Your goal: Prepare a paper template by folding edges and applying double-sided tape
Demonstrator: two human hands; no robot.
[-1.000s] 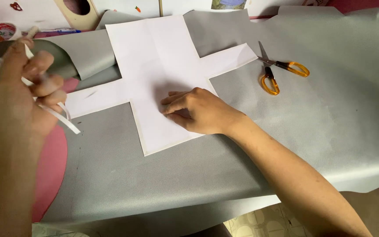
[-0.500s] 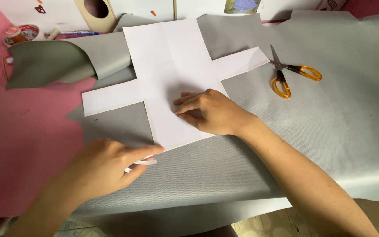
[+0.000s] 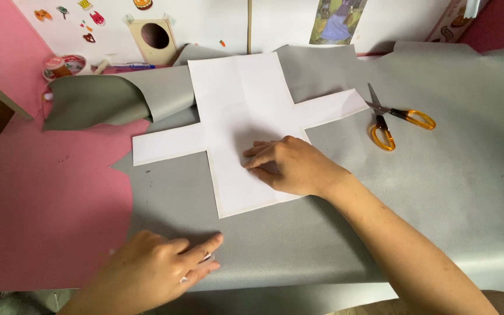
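A white cross-shaped paper cutout (image 3: pixel 240 111) lies flat on a large grey sheet (image 3: pixel 438 186) spread over the pink table. My right hand (image 3: pixel 290 166) rests palm down on the lower arm of the cross, fingers pointing left, pressing it flat. My left hand (image 3: pixel 158 271) sits near the front edge of the grey sheet, fingers closed around a small white paper scrap that barely shows between them.
Orange-handled scissors (image 3: pixel 392 119) lie shut on the grey sheet to the right of the cross. The sheet's left end (image 3: pixel 94 102) curls up. A small cup (image 3: pixel 62 67), a pen and a wooden box with a round hole (image 3: pixel 156 38) stand at the back by the wall.
My left hand came down from the upper left, where it held up white paper strips, to the sheet's front edge. The right hand has stayed on the cross.
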